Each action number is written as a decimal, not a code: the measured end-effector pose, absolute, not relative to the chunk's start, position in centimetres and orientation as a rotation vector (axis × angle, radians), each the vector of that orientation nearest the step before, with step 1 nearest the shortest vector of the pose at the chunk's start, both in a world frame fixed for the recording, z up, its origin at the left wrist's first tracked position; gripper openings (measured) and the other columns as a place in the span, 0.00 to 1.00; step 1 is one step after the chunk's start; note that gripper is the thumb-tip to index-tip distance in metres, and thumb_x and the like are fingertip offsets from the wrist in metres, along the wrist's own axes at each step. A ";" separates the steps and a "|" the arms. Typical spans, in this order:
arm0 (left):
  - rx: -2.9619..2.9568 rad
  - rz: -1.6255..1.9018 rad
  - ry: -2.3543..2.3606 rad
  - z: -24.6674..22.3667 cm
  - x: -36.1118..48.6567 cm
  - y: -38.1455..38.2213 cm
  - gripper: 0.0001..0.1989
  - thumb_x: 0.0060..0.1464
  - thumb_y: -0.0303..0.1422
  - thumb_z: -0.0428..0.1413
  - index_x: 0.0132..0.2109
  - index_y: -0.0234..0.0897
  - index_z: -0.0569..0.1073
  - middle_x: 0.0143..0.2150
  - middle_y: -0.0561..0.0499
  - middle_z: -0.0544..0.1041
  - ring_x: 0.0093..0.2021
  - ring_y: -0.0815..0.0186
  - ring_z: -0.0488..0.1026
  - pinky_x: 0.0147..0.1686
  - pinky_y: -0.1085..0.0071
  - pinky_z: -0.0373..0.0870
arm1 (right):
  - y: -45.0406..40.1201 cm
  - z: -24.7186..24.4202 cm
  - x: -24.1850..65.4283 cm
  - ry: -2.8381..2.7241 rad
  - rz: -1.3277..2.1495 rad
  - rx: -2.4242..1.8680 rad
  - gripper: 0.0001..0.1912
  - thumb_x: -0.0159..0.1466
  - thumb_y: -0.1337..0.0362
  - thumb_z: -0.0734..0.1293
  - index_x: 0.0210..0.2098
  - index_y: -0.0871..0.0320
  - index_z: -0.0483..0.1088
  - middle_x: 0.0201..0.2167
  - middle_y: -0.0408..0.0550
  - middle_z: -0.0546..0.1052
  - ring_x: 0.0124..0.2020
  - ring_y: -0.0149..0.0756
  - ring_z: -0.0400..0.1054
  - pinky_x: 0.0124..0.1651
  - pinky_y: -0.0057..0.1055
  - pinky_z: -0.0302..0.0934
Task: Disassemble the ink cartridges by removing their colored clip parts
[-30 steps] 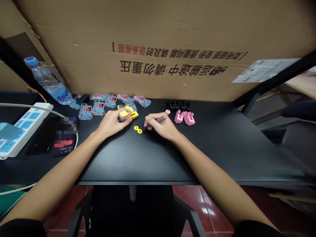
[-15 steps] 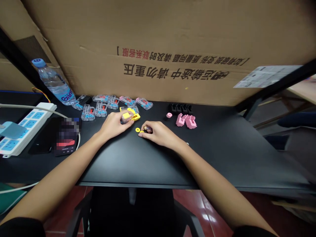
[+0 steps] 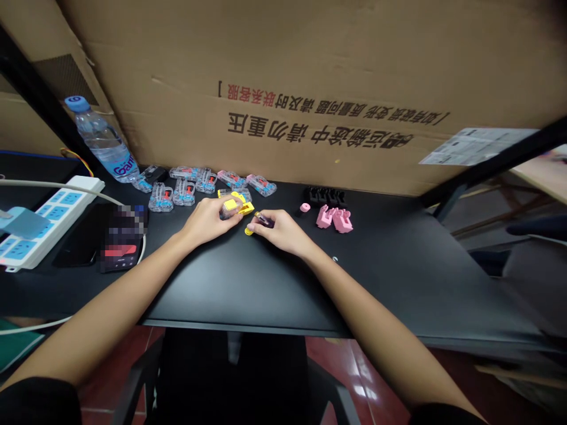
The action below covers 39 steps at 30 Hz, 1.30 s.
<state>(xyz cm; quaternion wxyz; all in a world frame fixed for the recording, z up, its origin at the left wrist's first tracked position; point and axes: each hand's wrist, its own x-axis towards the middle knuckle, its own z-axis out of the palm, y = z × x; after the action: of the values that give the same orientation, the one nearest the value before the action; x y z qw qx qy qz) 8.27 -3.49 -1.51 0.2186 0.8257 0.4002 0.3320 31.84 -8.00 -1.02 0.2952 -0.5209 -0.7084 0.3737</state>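
My left hand (image 3: pixel 204 222) is closed around a clear plastic toy piece with a yellow block (image 3: pixel 231 204) on it. A yellow open-ended part (image 3: pixel 246 208) juts out beside its fingertips; whether the two are joined I cannot tell. My right hand (image 3: pixel 286 231) is curled around a small dark piece with a brassy end (image 3: pixel 263 219), too small to name. Its thumb and fingertip reach a small yellow disc (image 3: pixel 248 231) at table level. Just behind my left hand lies another clear toy with yellow parts (image 3: pixel 234 195).
Several clear toys with blue and red parts (image 3: pixel 183 192) lie along the cardboard (image 3: pixel 310 53). Rightward are black parts (image 3: pixel 325 196), pink parts (image 3: pixel 342 221) and a pink roller (image 3: pixel 305 208). A bottle (image 3: pixel 104 141), power strip (image 3: pixel 57 215) and phone (image 3: pixel 121 239) stand left.
My right hand has moved slightly up and left, closer to my left hand. Two yellow discs showed before; one shows now, at the right fingertips. The left hand keeps its hold. The view has shifted slightly.
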 end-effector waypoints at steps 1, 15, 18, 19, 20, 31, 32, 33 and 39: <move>2.289 0.918 1.108 -1.5 8.3 -3.5 0.15 0.62 0.39 0.64 0.54 0.41 0.84 0.52 0.49 0.88 0.45 0.57 0.86 0.46 0.69 0.77 | -8.0 -1.1 31.8 -1.892 0.992 -1.385 0.18 0.65 0.49 0.71 0.34 0.60 0.78 0.29 0.43 0.76 0.33 0.35 0.65 0.41 0.33 0.58; 2.293 0.916 1.116 -1.6 8.2 -3.3 0.15 0.62 0.40 0.64 0.54 0.41 0.84 0.52 0.49 0.88 0.46 0.56 0.86 0.46 0.68 0.78 | -9.3 -0.1 32.0 -2.143 0.714 -1.397 0.12 0.63 0.56 0.74 0.39 0.58 0.78 0.34 0.46 0.79 0.35 0.37 0.70 0.41 0.32 0.61; 2.288 0.901 1.127 -1.3 8.3 -3.5 0.16 0.62 0.40 0.64 0.54 0.40 0.84 0.50 0.48 0.88 0.48 0.54 0.86 0.47 0.67 0.78 | -9.6 0.0 31.1 -2.186 0.580 -1.475 0.05 0.62 0.62 0.72 0.36 0.57 0.75 0.35 0.47 0.80 0.35 0.38 0.71 0.41 0.32 0.61; 2.283 0.893 1.144 -1.2 8.3 -3.5 0.17 0.62 0.40 0.64 0.55 0.40 0.83 0.49 0.48 0.88 0.47 0.54 0.86 0.46 0.67 0.78 | -9.8 0.0 30.8 -2.192 0.548 -1.511 0.05 0.62 0.62 0.72 0.35 0.56 0.75 0.35 0.48 0.80 0.35 0.38 0.71 0.40 0.32 0.60; 2.278 0.884 1.160 -1.1 8.3 -3.6 0.17 0.62 0.41 0.64 0.55 0.40 0.83 0.48 0.48 0.89 0.46 0.54 0.86 0.45 0.67 0.78 | -9.9 0.1 30.5 -2.201 0.515 -1.542 0.05 0.62 0.62 0.72 0.35 0.56 0.74 0.35 0.48 0.80 0.34 0.38 0.71 0.39 0.32 0.59; 2.255 0.898 1.151 -1.0 8.2 -3.5 0.19 0.61 0.48 0.63 0.52 0.40 0.83 0.47 0.49 0.89 0.41 0.56 0.86 0.42 0.67 0.77 | -9.6 0.0 32.2 -2.185 0.490 -1.514 0.06 0.59 0.62 0.72 0.31 0.57 0.72 0.30 0.44 0.76 0.30 0.34 0.66 0.36 0.31 0.56; 2.259 0.892 1.152 -1.0 8.2 -3.5 0.20 0.61 0.48 0.63 0.51 0.40 0.83 0.46 0.49 0.89 0.40 0.56 0.85 0.41 0.67 0.77 | -9.4 0.2 32.8 -2.164 0.480 -1.512 0.05 0.59 0.63 0.71 0.31 0.57 0.72 0.29 0.44 0.76 0.29 0.33 0.66 0.36 0.31 0.57; 2.263 0.887 1.155 -0.9 8.2 -3.5 0.20 0.61 0.48 0.62 0.52 0.40 0.83 0.46 0.49 0.89 0.39 0.56 0.85 0.40 0.67 0.77 | -9.2 0.4 33.5 -2.136 0.472 -1.511 0.05 0.59 0.63 0.71 0.31 0.57 0.73 0.28 0.44 0.76 0.29 0.33 0.67 0.36 0.31 0.58; 2.284 0.894 1.167 -1.0 8.2 -3.4 0.20 0.61 0.48 0.62 0.53 0.40 0.84 0.45 0.48 0.89 0.36 0.57 0.85 0.38 0.68 0.76 | -8.6 3.6 40.1 -1.749 0.425 -1.628 0.09 0.56 0.60 0.74 0.34 0.59 0.77 0.27 0.47 0.78 0.26 0.36 0.71 0.31 0.32 0.63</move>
<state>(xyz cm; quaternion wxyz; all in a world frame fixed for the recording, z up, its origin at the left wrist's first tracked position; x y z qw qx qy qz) 8.19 -3.45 -1.03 0.2109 0.8219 0.4200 0.3218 40.08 -8.65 3.58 0.3495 -0.6285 -0.6752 0.1642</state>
